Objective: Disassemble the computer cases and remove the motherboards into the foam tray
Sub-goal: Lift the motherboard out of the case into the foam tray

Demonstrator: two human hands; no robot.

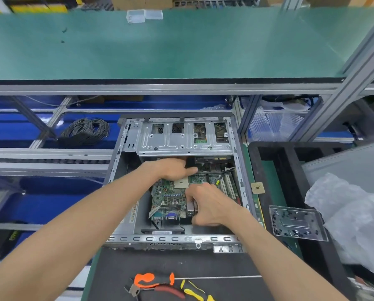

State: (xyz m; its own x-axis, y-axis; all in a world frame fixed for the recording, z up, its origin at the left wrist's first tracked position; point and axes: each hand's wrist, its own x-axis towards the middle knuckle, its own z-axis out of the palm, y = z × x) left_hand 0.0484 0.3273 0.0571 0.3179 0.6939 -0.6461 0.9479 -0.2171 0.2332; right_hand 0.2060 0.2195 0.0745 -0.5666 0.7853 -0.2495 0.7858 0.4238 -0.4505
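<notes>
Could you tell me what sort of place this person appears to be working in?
Most likely an electronics teardown or recycling line. A green-matted aluminium-frame workbench stands over an opened grey metal computer case with its green motherboard exposed, and a clear plastic tray of small dark screws sits alongside.

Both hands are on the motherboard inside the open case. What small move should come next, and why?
Probably lift the motherboard by its near edge. The right hand grips by the rear ports, the left hand rests at the far edge, and the board sits inside the case.
</notes>
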